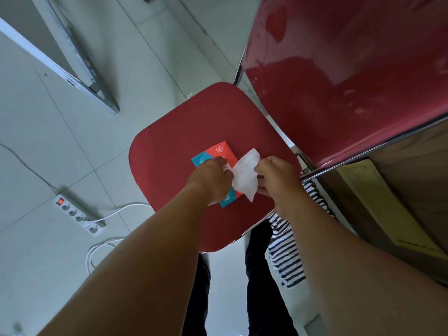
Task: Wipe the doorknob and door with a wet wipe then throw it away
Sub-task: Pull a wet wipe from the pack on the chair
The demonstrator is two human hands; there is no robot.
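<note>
Two hands meet over a red chair seat (184, 132), sharing one wet wipe (245, 174) between them. It is a white, thin, slightly crumpled sheet, partly unfolded, with one corner standing up toward the far side of the seat and another pointing down toward the near edge. The left hand (213, 179) pinches the sheet's left edge, fingers curled down and knuckles up; the right hand (276, 175) pinches its right edge, fingers closed on it, the lower fingers showing just beneath the sheet. So the wipe hangs stretched between both hands, just above the seat. Beneath it and under the left hand lies a flat wipe pack (218, 154), orange-red with teal ends, resting on the seat; the sheet covers part of its right side. Left of the chair, on the pale tiled floor (101, 69), sits a white power strip (78, 214) with a lit red switch and a white cable running off it
</note>
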